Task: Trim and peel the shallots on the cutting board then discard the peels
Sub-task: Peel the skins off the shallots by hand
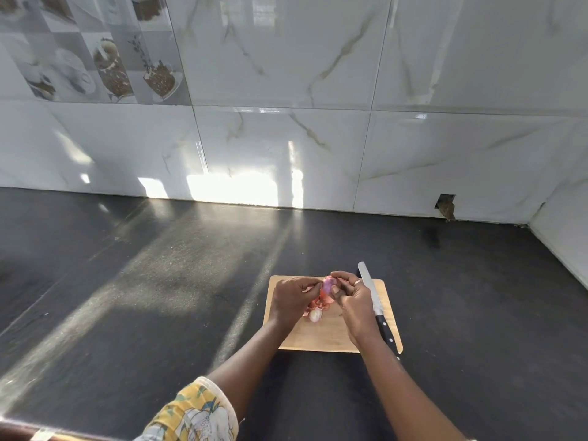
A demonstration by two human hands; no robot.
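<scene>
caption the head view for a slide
Left hand and right hand peel a shallot over the cutting board, knife alongside

The right hand (pixel 353 302) hides part of the shallot (pixel 328 283).

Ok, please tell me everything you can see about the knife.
The knife lies flat along the right edge of the wooden cutting board. Its long, pale metal blade points away from the person, tip past the far edge; the black handle with light rivets reaches over the near edge. Neither hand grips it; the right hand is just beside the blade, contact unclear.
</scene>
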